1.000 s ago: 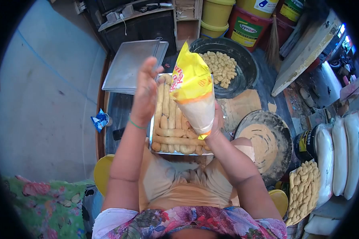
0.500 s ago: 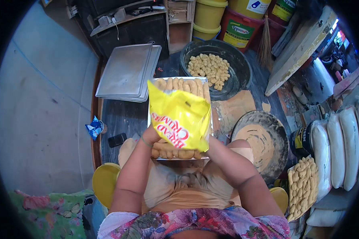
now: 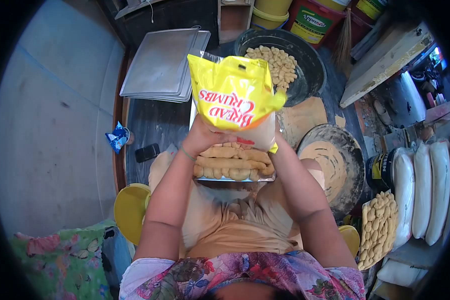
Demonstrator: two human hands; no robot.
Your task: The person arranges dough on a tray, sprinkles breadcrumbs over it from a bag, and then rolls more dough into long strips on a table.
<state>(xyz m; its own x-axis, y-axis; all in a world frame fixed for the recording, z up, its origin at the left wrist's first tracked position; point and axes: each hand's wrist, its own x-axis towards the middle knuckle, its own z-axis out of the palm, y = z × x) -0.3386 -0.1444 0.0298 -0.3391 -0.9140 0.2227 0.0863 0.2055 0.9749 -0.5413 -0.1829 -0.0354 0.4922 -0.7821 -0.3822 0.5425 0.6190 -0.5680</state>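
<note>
A yellow bag of bread crumbs (image 3: pixel 233 95) is held up between my two hands, over a tray (image 3: pixel 260 178) of dough rolls. My left hand (image 3: pixel 205 136) grips the bag's lower left side. At its right side is my right hand (image 3: pixel 279 141), gripping too, its fingers mostly hidden behind the bag. Below the bag, rows of long dough rolls (image 3: pixel 230 164) show on the tray, which lies between my legs. The bag covers the far part of the tray.
Ahead, a dark basin (image 3: pixel 312 82) holds dough pieces (image 3: pixel 275 62). Right of my knee stands a round pan (image 3: pixel 330 160) of crumbs. Stacked metal trays (image 3: pixel 157 62) lie far left, a phone (image 3: pixel 147 152) nearer. Another dough-covered tray (image 3: pixel 377 230) and white packs (image 3: pixel 420 192) are at right.
Both hands have lifted the bag up and away from me, and it sits more upright. More of the near dough rolls shows. The view has shifted slightly.
</note>
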